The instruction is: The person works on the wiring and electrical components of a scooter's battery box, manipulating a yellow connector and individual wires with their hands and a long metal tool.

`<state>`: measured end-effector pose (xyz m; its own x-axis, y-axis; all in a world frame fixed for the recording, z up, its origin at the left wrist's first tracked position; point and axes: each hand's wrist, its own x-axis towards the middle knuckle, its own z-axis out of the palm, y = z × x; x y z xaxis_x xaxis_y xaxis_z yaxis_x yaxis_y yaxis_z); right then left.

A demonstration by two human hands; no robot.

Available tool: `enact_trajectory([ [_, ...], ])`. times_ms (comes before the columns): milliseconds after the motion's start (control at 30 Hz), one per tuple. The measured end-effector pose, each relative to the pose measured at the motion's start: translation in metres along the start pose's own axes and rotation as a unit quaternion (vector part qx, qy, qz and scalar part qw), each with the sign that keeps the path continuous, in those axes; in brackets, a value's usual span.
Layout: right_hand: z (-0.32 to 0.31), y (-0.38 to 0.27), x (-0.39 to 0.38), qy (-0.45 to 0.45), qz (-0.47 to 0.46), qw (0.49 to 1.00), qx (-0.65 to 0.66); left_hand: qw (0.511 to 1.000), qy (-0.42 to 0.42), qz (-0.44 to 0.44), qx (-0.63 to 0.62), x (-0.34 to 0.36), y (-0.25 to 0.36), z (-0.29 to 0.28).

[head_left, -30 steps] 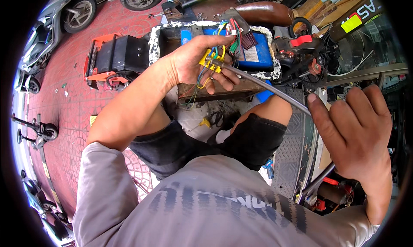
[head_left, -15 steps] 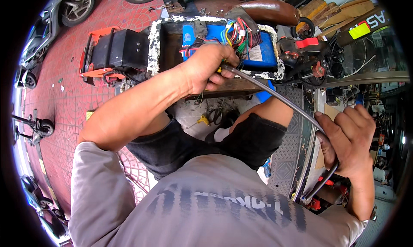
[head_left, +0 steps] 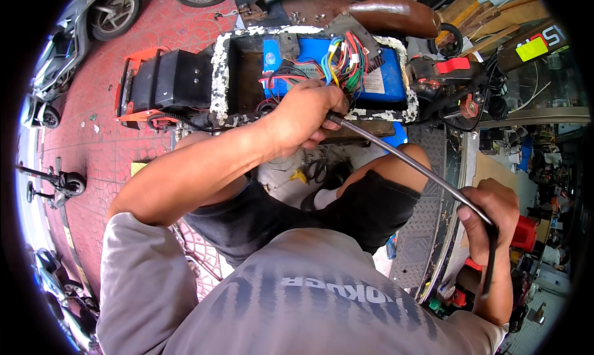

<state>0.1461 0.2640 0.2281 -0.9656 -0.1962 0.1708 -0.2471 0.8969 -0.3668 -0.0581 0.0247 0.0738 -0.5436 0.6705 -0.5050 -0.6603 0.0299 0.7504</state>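
A long black cable (head_left: 408, 160) stretches slantwise between my two hands. My left hand (head_left: 309, 111) is closed round its upper end, just in front of an open box with a chipped white rim (head_left: 219, 76). My right hand (head_left: 492, 216) grips the cable lower down on the right, thumb along it; the loose end hangs past my wrist. Inside the box lies a blue battery pack (head_left: 387, 86), with a bundle of coloured wires (head_left: 349, 55) on it. My left fingers hide the cable's tip, so I cannot tell whether it touches those wires.
Black and red scooter parts (head_left: 451, 76) adjoin the box at the right, and a black housing with an orange frame (head_left: 170, 76) at the left. A brown padded seat (head_left: 390, 18) lies behind. A yellow-handled tool (head_left: 300, 175) is on the floor between my legs.
My right hand has shifted down and slightly left along the cable, and its grip has turned. The cable's loose end has swung over to my right wrist. My left hand stays nearly in place.
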Motion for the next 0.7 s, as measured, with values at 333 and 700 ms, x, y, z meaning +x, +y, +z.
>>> enact_trajectory([
  [333,-0.018,-0.019,0.023,-0.016,-0.147,0.981,-0.127,0.989,-0.110,-0.061,-0.077,0.003,0.017,-0.020],
  [700,-0.015,-0.040,0.029,-0.009,-0.206,0.957,-0.204,0.979,-0.162,-0.059,-0.110,0.000,0.021,-0.028],
])
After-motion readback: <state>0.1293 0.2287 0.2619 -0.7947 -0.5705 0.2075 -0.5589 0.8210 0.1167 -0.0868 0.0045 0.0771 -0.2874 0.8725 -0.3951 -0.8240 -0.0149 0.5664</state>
